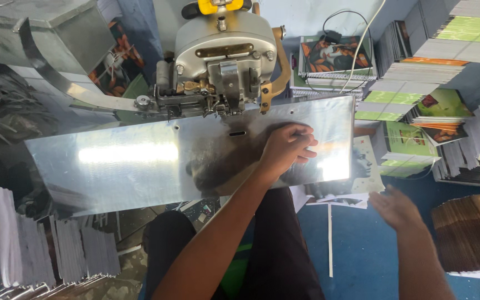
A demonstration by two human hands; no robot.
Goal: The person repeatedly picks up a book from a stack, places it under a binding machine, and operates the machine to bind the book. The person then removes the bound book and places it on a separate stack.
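Note:
My left hand (287, 145) rests on the shiny metal plate (140, 161) of a stitching machine, fingers curled under, nothing visible in them. It lies just right of and below the grey machine head (220, 61) and a small slot (236, 133) in the plate. My right hand (396, 208) hovers off the plate's right end, above the blue floor (362, 250), palm open and fingers spread, slightly blurred and empty. It is closest to some printed sheets (362, 172) on the floor and a brown stack of booklets (473, 233).
Tall stacks of green and orange covered booklets (423, 105) fill the right side. Spiral notebooks (331, 61) with a black cable lie behind the plate. Fanned grey paper bundles (45, 250) sit at lower left. A white strip (329, 239) lies on the floor. My knees are under the plate.

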